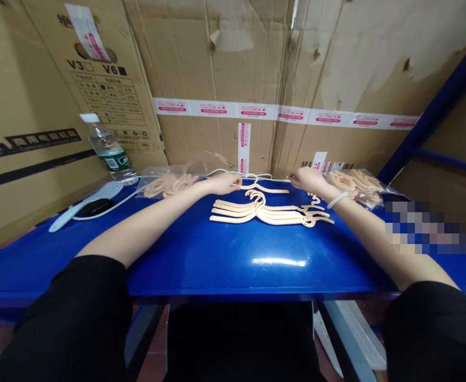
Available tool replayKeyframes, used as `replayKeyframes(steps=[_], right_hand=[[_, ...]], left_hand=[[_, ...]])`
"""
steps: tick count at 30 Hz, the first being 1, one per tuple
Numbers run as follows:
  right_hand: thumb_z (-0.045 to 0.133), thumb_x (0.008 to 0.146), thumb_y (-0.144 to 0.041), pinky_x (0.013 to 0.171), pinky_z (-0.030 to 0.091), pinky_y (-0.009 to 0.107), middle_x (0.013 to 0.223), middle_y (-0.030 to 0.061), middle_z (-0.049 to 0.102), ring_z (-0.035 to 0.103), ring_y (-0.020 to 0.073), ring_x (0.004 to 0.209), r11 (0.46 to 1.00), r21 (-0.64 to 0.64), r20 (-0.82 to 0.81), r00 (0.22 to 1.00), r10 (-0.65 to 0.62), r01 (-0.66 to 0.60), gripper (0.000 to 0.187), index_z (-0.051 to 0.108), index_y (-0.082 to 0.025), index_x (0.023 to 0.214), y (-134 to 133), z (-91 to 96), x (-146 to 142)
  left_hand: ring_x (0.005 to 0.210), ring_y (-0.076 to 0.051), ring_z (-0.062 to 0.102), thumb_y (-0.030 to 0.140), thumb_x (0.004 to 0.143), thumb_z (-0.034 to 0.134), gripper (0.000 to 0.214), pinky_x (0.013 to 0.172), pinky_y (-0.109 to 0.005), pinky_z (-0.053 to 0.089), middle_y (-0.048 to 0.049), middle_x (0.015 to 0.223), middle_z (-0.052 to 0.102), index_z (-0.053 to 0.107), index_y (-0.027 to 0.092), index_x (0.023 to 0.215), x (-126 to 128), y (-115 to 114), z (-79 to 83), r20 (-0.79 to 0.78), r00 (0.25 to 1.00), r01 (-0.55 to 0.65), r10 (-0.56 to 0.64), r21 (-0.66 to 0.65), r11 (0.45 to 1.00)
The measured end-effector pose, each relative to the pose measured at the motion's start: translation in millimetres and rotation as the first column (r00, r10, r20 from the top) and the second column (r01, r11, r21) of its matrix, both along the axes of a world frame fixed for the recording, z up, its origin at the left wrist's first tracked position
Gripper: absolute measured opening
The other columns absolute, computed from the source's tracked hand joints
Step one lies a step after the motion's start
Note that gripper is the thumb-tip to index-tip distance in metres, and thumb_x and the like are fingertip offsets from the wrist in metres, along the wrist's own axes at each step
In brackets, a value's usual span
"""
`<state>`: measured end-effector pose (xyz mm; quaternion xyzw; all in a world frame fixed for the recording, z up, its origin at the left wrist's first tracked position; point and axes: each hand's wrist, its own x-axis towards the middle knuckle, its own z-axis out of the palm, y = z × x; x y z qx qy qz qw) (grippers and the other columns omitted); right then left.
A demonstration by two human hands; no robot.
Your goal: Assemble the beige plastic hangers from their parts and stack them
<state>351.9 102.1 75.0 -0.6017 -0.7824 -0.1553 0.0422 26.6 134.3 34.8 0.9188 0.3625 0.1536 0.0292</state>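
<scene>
My left hand (pixel 225 183) and my right hand (pixel 308 179) reach to the far side of the blue table (pixel 233 254). Between them they hold one small peach plastic hanger (pixel 265 189), each hand pinching one end of it. Just in front of it lies a stack of several like hangers (pixel 270 210) on the table. A white bead bracelet (pixel 337 200) is on my right wrist.
A clear bag of hangers (pixel 168 183) lies at the left, another bag (pixel 359 185) at the right. A water bottle (pixel 108 150) stands at the back left by a white handheld device (pixel 85 205) with a cord. Cardboard boxes (pixel 225 79) wall in the back.
</scene>
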Motion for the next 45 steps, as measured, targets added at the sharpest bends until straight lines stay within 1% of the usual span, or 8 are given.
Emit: replayKeyframes(steps=[4,8,14,18,25,34,39,45], right_hand=[[0.054,0.096,-0.041,0.067,0.048,0.029,0.078,0.0080,0.074,0.068,0.0212,0.074,0.966,0.229,-0.397,0.895,0.203,-0.118,0.030,0.073,-0.017,0.096,-44,18.2,10],[0.066,0.088,-0.052,0.054,0.045,0.029,0.062,0.0021,0.064,0.058,0.0168,0.055,0.952,0.287,-0.804,0.515,0.298,-0.104,0.032,0.070,-0.021,0.091,-89,17.1,8],[0.076,0.080,-0.047,0.058,0.050,0.029,0.076,0.0033,0.070,0.064,0.0163,0.065,0.961,0.258,-0.963,0.050,0.264,-0.099,0.030,0.071,-0.022,0.097,-115,-2.9,1],[0.083,0.072,-0.042,0.061,0.053,0.025,0.082,0.0049,0.072,0.065,0.0144,0.072,0.972,0.084,-0.980,-0.192,0.041,-0.221,0.031,0.074,-0.019,0.090,-111,-16.3,-1],[0.094,0.057,-0.029,0.069,0.057,0.026,0.079,-0.0002,0.073,0.067,0.0129,0.069,0.941,-0.047,-0.959,-0.247,-0.136,-0.335,0.044,0.063,-0.024,0.088,-101,-39.4,-2],[0.093,0.062,-0.041,0.087,0.058,0.032,0.104,0.0063,0.075,0.070,0.0208,0.101,0.882,-0.172,-0.966,-0.099,-0.238,-0.438,0.037,0.067,-0.020,0.077,-101,-35.0,4],[0.088,0.071,-0.028,0.087,0.060,0.031,0.089,0.0033,0.072,0.074,0.0206,0.093,0.822,-0.274,-0.914,-0.130,-0.383,-0.500,0.025,0.064,-0.020,0.075,-101,-33.2,3],[0.084,0.075,-0.019,0.091,0.062,0.036,0.081,0.0035,0.071,0.075,0.0183,0.077,0.825,-0.271,-0.914,-0.134,-0.382,-0.496,0.019,0.065,-0.018,0.077,-99,-34.7,2]], left_hand=[[0.071,-0.019,0.066,0.030,0.091,0.055,0.011,0.063,-0.027,0.042,-0.0027,0.082,0.073,0.060,0.021,0.096,-15,-37,23.3,0.071,0.996,-0.046,0.045,0.007,0.999],[0.068,-0.019,0.064,0.031,0.093,0.055,0.011,0.061,-0.027,0.040,-0.0025,0.080,0.070,0.059,0.022,0.095,-19,-84,23.0,0.232,0.966,-0.144,0.111,0.127,0.982],[0.087,-0.021,0.069,0.026,0.096,0.052,0.015,0.078,-0.033,0.052,-0.0063,0.098,0.073,0.061,0.020,0.106,-17,-126,-6.1,0.445,0.895,-0.095,0.028,0.130,0.987],[0.097,-0.023,0.070,0.026,0.097,0.052,0.017,0.086,-0.036,0.054,-0.0079,0.106,0.073,0.063,0.020,0.110,-16,-133,-15.6,0.512,0.859,-0.085,-0.008,0.158,0.984],[0.097,-0.023,0.069,0.025,0.097,0.053,0.016,0.087,-0.035,0.054,-0.0080,0.105,0.073,0.064,0.020,0.108,-13,-135,-24.2,0.546,0.838,-0.104,0.006,0.150,0.983],[0.094,-0.022,0.068,0.025,0.097,0.053,0.016,0.084,-0.034,0.054,-0.0075,0.103,0.072,0.064,0.020,0.107,-12,-135,-31.8,0.567,0.824,-0.142,0.015,0.180,0.973],[0.091,-0.020,0.068,0.023,0.098,0.053,0.014,0.082,-0.032,0.053,-0.0067,0.100,0.072,0.064,0.019,0.106,-11,-136,-33.1,0.570,0.821,-0.127,-0.029,0.233,0.964],[0.090,-0.020,0.067,0.020,0.098,0.053,0.013,0.081,-0.031,0.053,-0.0060,0.099,0.072,0.064,0.019,0.105,-11,-138,-32.9,0.563,0.823,-0.094,-0.077,0.268,0.959]])
